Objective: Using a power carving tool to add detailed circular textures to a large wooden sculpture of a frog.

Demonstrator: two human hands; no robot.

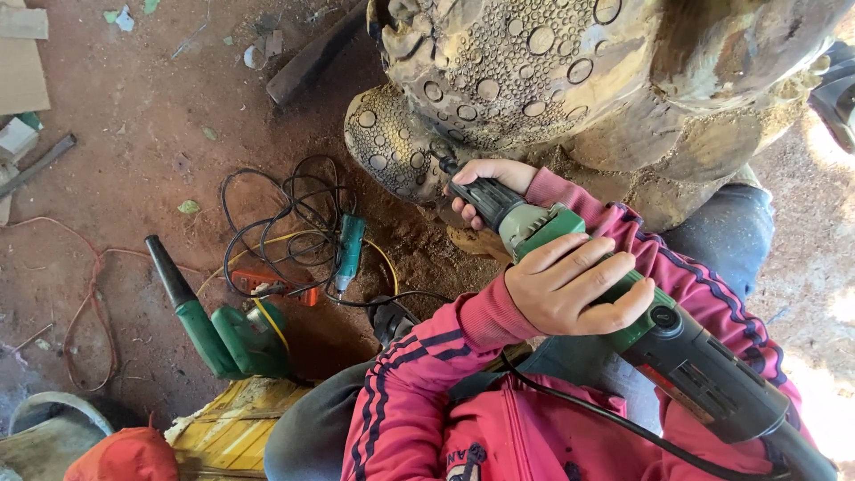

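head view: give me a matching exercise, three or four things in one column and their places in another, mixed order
Things:
1. left hand
2. right hand
3. green blower
4. small teal tool

Places:
A. on the dirt among tangled black cords
B. gripping the grinder's narrow front end by the carved wood
C. on the ground, black nozzle pointing up-left
D. on top of the grinder's green body

Pairs: 1-D, 2-B, 3-C, 4-A

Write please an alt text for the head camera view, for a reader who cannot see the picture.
Seen from above, a person in a pink striped jacket holds a green and black power carving tool, left hand on its body, right hand near its tip, against a wooden carving covered in round bumps. A green blower and tangled black cables lie on the reddish dirt ground.
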